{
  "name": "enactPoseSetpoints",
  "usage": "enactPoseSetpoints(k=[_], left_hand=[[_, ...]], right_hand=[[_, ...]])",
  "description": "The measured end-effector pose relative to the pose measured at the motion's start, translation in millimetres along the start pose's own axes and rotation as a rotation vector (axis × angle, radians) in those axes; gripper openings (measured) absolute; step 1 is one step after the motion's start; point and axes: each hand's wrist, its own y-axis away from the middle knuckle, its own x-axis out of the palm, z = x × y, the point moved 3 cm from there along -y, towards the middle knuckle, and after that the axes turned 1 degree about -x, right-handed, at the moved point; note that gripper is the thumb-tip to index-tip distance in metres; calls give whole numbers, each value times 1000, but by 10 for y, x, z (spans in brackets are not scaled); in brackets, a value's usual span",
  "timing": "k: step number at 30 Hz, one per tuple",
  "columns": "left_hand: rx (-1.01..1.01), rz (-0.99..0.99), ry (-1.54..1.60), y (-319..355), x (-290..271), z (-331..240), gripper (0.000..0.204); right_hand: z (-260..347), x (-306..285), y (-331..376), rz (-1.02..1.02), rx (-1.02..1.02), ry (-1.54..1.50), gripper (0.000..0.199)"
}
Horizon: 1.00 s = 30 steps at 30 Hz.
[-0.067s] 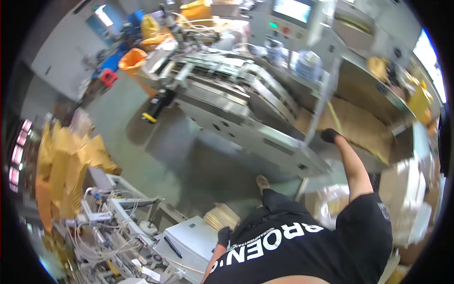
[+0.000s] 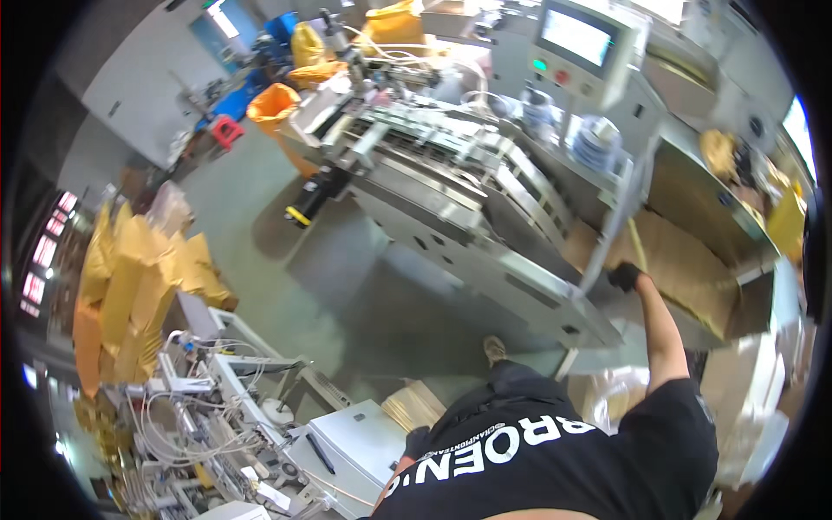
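Note:
My right hand [image 2: 624, 276], in a black glove, is stretched out to the right edge of a long grey metal machine [image 2: 451, 217]. Its fingers look closed around the lower end of a thin yellow stick [image 2: 637, 244] that rises over a stack of brown cardboard sheets [image 2: 685, 260]. My left hand [image 2: 418, 440], also in a black glove, hangs low beside my black shirt, close to a pile of tan envelopes [image 2: 414, 403] and a white cabinet top [image 2: 355, 438]. Its fingers are too small and dark to read.
A control panel with a screen [image 2: 576, 43] stands behind the machine. Yellow padded envelopes [image 2: 139, 277] are piled at the left above a wired white frame [image 2: 217, 407]. An orange bin [image 2: 273, 104] stands at the far end of the grey floor [image 2: 347, 295]. My shoe [image 2: 494, 348] is below the machine.

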Motion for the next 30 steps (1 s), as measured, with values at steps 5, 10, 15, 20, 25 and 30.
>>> enactPoseSetpoints(k=[5,10,15,20,25,30], left_hand=[[-100,-122,45,-314,-514,-128,26],[-80,-217,207,-619,-1232,-368,24],[-118,-153,131,-1074,-1496,182,21],[-134,-51,66,-1587,-1712,1064,23],[-142,-28,482,-2112,-2601,2019,19],[-724,-250,1645,-2398,-3451,2807,11]], right_hand=[[515,373,-17,36,123,136,28],[938,-236,-51,-446,340,-183,25],[1262,-315,-5,-570,557,-384,27],[962,68,24,-831,633,-660,27],[1069,670,386,192,1043,249,23],[2766,982,-587,647,344,310,33]])
